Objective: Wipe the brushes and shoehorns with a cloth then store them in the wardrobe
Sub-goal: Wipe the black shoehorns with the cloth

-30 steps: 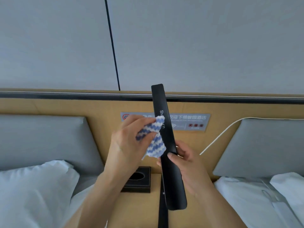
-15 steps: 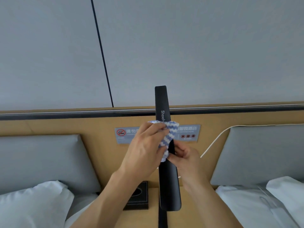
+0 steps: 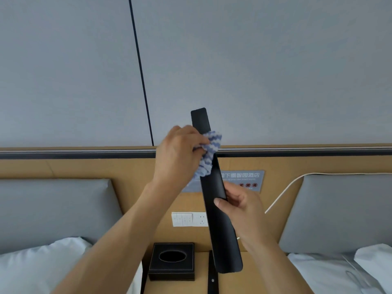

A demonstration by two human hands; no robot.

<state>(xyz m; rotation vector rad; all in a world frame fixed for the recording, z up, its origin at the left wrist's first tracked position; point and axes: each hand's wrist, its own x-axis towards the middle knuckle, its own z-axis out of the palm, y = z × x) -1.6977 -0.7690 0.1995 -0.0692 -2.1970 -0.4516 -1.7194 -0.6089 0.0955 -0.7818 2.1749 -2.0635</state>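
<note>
A long black shoehorn [image 3: 220, 225] stands nearly upright in front of me, its wide rounded end down. My right hand [image 3: 244, 211] grips it around the middle. My left hand [image 3: 180, 155] holds a bunched blue-and-white striped cloth [image 3: 209, 153] pressed against the shoehorn's upper part, just below its squared top end. A second black strip [image 3: 212, 272], perhaps another shoehorn, lies on the bedside table below, partly hidden.
A wooden bedside table [image 3: 201, 287] carries a black tissue box [image 3: 171, 262]. Wall switches and a socket [image 3: 189, 219] sit on the wooden headboard. Grey cushions [image 3: 53, 209] and white pillows [image 3: 42, 266] flank both sides. A white cable [image 3: 284, 189] runs at right.
My left hand has slid the cloth up the shoehorn toward its top end. The right hand keeps its grip at the middle, and my view has tilted upward.
</note>
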